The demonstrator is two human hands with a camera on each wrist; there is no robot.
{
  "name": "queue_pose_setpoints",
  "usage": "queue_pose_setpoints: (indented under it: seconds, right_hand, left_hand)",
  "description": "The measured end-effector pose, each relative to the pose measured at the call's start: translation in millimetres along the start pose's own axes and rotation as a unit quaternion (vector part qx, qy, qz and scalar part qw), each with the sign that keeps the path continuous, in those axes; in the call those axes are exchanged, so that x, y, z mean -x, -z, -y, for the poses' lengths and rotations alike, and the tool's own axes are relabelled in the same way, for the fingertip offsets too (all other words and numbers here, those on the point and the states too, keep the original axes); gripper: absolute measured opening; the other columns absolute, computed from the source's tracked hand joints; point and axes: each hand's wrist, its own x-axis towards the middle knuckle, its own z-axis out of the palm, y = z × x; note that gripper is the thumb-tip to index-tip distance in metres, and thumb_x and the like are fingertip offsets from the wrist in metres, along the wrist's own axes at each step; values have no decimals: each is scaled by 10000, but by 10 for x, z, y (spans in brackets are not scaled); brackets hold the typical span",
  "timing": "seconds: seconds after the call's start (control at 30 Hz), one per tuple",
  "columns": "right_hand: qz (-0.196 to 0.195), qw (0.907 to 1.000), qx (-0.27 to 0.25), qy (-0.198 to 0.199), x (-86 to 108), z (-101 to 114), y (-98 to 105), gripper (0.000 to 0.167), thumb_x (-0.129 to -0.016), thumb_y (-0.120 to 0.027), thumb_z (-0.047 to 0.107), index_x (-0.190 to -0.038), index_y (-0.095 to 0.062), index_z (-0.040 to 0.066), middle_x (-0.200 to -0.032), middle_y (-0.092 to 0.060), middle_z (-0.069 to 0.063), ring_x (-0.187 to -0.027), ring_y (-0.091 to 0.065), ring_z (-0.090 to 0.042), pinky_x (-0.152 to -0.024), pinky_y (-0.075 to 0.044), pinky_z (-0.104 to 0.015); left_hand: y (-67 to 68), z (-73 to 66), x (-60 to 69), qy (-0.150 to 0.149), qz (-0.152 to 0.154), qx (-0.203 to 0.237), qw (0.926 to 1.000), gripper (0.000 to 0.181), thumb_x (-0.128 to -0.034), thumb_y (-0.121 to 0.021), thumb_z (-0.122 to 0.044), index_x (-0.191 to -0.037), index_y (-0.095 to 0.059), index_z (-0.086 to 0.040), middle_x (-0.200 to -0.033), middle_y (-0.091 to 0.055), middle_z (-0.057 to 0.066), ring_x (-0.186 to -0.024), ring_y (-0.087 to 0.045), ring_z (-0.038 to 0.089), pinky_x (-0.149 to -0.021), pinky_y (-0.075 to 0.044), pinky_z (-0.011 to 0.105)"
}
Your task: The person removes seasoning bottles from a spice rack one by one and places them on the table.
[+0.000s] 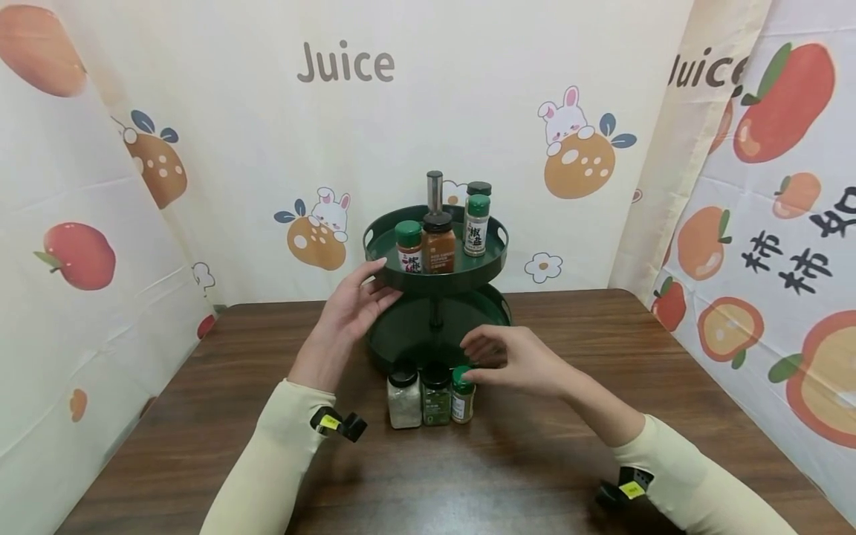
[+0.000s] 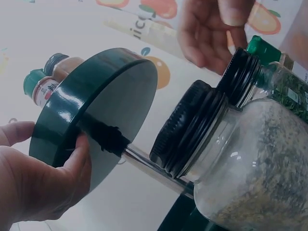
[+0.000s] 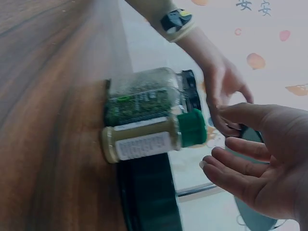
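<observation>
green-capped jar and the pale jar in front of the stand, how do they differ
The green-capped jar is narrower, the pale jar wider. The green-capped jar has a green lid, the pale jar a black one. In the head view, the green-capped jar ends the row on the right, the pale jar on the left. Both stand upright on the table with lids on.

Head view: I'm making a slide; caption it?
Left hand holds a round, dark-green two-tier tray; right hand hovers near a green-capped jar on a brown table.
</observation>
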Motion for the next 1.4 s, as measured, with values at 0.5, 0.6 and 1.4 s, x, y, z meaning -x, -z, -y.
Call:
queue_pose_setpoints:
  seconds: [0.5,0.6,1.4]
  right_hand:
    - [-772,9960,390,205,-5,193,320,324,-957,-819,306,-1245,-704,209,-1148,-734,57,-1066,-710,-181,-938,-608,-462]
    - [-955,9936,498,334,-40,286,439,306,-966,-811,283,-1239,-701,199,-1137,-734,57,-1057,-705,-129,-960,-599,-440]
    - [-1543,9850,535,556,-651,660,866,490,-937,-842,272,-1346,-647,89,-1303,-683,-51,-1206,-665,-216,-1077,-539,-404]
  left_hand:
    - [9,-9,-32,-78,20,-139,9999,722,-1082,-605,-201,-1680,-202,-172,-1577,-395,190,-1387,-488,282,-1197,-401,433]
    - [7,-18,-35,-91,24,-152,9998,697,-1084,-602,-204,-1671,-228,-170,-1542,-413,181,-1365,-498,280,-1192,-409,437]
    - [13,18,-39,-68,66,-193,9998,710,-1087,-595,-209,-1675,-198,-178,-1592,-359,210,-1418,-459,305,-1194,-400,433]
